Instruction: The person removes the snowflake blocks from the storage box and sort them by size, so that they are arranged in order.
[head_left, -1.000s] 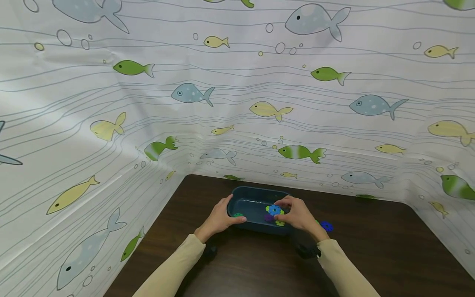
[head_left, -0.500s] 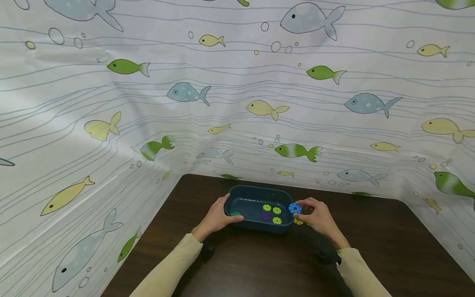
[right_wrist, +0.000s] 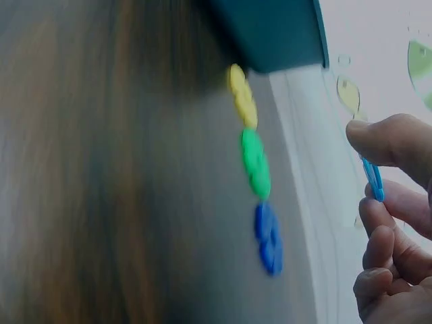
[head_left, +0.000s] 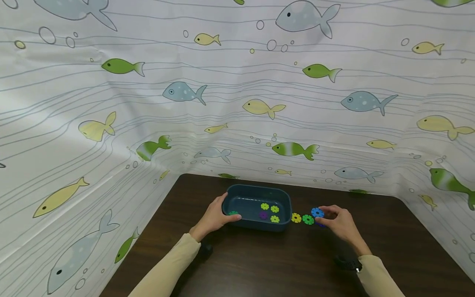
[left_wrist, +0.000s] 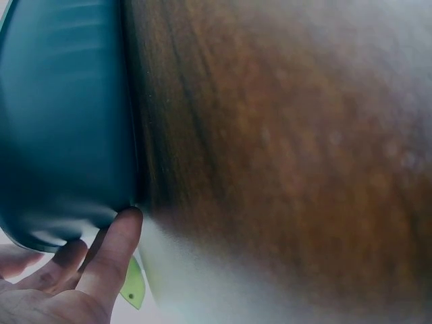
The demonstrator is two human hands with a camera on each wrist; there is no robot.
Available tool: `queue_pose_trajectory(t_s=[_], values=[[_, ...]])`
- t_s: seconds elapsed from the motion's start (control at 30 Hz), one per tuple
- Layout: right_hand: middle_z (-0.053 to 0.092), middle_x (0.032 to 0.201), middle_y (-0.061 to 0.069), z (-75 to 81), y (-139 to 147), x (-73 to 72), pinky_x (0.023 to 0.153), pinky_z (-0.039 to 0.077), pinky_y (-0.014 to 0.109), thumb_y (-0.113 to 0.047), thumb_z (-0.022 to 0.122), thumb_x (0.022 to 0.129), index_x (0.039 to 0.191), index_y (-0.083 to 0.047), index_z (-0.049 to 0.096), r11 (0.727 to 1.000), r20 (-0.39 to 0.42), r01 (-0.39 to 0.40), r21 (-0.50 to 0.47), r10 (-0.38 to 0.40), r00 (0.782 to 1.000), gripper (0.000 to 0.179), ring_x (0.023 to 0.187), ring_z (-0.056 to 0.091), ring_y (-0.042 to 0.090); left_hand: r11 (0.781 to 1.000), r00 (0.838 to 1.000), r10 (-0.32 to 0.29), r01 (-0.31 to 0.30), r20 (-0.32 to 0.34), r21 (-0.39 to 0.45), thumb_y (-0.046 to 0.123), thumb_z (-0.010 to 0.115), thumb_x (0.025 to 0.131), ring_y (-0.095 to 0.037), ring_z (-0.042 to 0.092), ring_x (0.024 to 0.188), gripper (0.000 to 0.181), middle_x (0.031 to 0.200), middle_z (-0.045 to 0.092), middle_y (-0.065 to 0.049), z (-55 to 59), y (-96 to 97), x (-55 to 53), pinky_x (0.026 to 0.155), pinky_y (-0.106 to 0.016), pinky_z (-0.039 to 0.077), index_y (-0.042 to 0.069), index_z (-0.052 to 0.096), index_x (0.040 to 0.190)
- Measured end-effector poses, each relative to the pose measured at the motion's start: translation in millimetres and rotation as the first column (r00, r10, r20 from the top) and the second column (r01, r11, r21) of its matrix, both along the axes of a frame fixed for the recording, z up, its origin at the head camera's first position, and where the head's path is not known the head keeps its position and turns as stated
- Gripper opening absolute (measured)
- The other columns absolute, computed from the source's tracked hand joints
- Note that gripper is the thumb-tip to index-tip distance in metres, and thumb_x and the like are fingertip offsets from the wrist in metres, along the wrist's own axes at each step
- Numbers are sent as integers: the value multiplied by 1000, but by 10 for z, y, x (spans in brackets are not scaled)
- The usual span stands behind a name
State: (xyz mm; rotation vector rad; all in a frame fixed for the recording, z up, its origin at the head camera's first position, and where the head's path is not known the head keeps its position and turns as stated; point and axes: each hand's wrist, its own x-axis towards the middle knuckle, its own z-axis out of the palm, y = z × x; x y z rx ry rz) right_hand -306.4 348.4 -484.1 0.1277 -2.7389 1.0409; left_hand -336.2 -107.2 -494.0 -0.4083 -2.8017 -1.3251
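My left hand [head_left: 212, 215] grips the left end of a dark teal plastic bin [head_left: 256, 225], thumb over the front rim and fingers along the side wall. Between thumb and fingertips, my right hand [head_left: 342, 226] pinches a light blue snowflake-shaped building disc [head_left: 317, 212], seen edge-on in the right wrist view. It is held above the table, right of the bin. Below lies a row: a yellow disc [right_wrist: 242, 96], a green disc [right_wrist: 256, 164] and a dark blue disc [right_wrist: 268, 238], the last partly hidden in the head view.
Inside the bin lie several yellow-green discs [head_left: 274, 209], a purple disc [head_left: 263, 215] and a green disc [head_left: 233, 213] near my left thumb. The dark wooden table [head_left: 237, 264] meets a fish-printed sheet [head_left: 237, 82] at the back and sides.
My right hand has carried the light blue disc out of the bin and rightward over the row. The yellow and green discs on the table have come into view. The left hand stays on the bin.
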Motion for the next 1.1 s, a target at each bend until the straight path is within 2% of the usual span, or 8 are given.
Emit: queue_pose_trajectory(t_s=[0.33, 0.5, 0.63, 0.83, 1.1], values=[[73, 126, 28, -128, 369, 49, 78, 55, 33, -31, 85, 97, 133, 4, 74, 997, 83, 68, 44, -71, 994, 51, 103, 67, 30, 1000, 1000, 3, -3, -8, -11, 54, 88, 87, -52, 46, 154, 113, 171, 40, -29, -3, -9, 12, 121, -74, 43, 2, 32, 170], [71, 131, 33, -154, 479, 48, 83, 61, 46, -32, 83, 98, 134, 6, 72, 996, 107, 75, 53, -80, 991, 54, 109, 69, 38, 1000, 1000, 11, -11, -6, -15, 53, 88, 87, -52, 47, 153, 112, 170, 41, -29, 5, -4, 14, 120, -74, 44, 2, 32, 170], [70, 131, 35, -170, 535, 38, 88, 61, 55, -31, 82, 98, 134, 8, 71, 994, 117, 82, 68, -89, 989, 55, 110, 69, 42, 1000, 1000, 12, -12, -2, -12, 52, 88, 87, -51, 47, 152, 112, 171, 40, -29, 17, 8, 17, 120, -74, 44, 2, 32, 170], [69, 130, 36, -207, 581, 18, 84, 60, 53, -30, 83, 97, 136, 8, 70, 992, 148, 84, 91, -97, 984, 56, 109, 69, 42, 1000, 1000, 12, -12, 1, -11, 52, 88, 88, -51, 47, 152, 112, 171, 40, -29, 5, 3, 12, 120, -74, 44, 2, 32, 170], [65, 137, 39, -204, 589, -12, 88, 61, 56, -30, 84, 97, 138, 7, 69, 994, 184, 77, 73, -89, 979, 58, 114, 67, 47, 1000, 1000, 10, -10, -7, -12, 53, 88, 87, -51, 48, 152, 112, 170, 41, -29, 15, 0, 18, 120, -74, 44, 2, 32, 170]])
